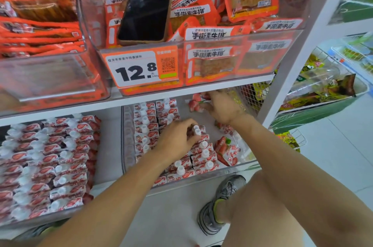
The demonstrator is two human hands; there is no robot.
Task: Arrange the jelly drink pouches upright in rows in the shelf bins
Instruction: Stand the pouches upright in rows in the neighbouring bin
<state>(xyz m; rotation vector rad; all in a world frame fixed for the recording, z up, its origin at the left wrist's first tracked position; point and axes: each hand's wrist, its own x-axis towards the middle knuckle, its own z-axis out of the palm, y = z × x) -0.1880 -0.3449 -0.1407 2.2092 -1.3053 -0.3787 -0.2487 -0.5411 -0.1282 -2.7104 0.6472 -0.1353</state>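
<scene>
Viewpoint: a head-worn camera looks down past two bare forearms and a grey sneaker (220, 204) into a shop shelf.
Near bin: a clear shelf bin (201, 179) on the lower shelf holds jelly drink pouches (201, 158) – red and white, each with a white screw cap – standing upright in rows on its left and middle.
Left hand: the left hand (177, 137) sits over the middle row, fingers curled round the white cap of one upright pouch (196, 130), pinching it.
Loose pouches: on the bin's right side several fallen pouches (227, 151) lie flat, long axis roughly front to back, just right of the rows.
Right hand: the right hand (220, 106) reaches to the bin's far right corner, fingers closed on a loose pouch (194, 103) at the back.
Key relation: the flat pouches lie between the two hands – the right hand looks better placed for them.
Neighbouring bin: to the left, a second bin (66, 213) is packed with upright pouches.
Upper shelf: orange snack packets (210, 35), a price tag (139, 67) reading 12.8, and a dark phone (145, 10) leaning in the bin.
</scene>
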